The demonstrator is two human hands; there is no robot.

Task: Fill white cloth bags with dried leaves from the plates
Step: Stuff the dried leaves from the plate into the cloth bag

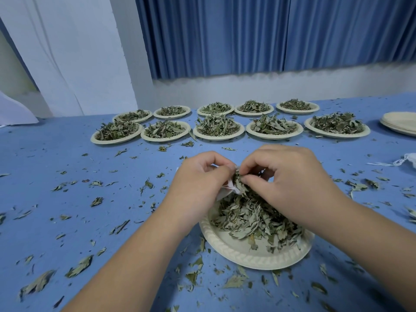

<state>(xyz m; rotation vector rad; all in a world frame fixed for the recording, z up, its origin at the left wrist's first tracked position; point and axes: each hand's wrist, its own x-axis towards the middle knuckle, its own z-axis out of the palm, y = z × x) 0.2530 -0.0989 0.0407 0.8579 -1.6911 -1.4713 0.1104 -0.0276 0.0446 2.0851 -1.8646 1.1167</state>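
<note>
A blue cloth-covered table (67,167) strewn with leaf crumbs runs back to a pale wall and pleated blue curtain (247,34). Over the near edge, the left hand (198,179) has its fingers curled round the mouth of a small white cloth bag (227,190), of which only a creased corner shows under the knuckles. The right hand (292,183) meets it, fingertips pinched on a tuft of grey-green dried leaves (239,180) right at the bag's opening.

Both hands hang just above a round cream paper plate (247,257) that is heaped with leaves. This looks like the stuffing step, with the plate far from emptied. How full the bag is cannot be told.

Next, the pinch likely needs pushing down inside while the left hand keeps the mouth spread, then another gather from the heap below.

Beyond stand two rows of like leaf-filled plates (218,129). Far right are a stack of empty plates (400,123) and another white bag with loose string (407,160).
</note>
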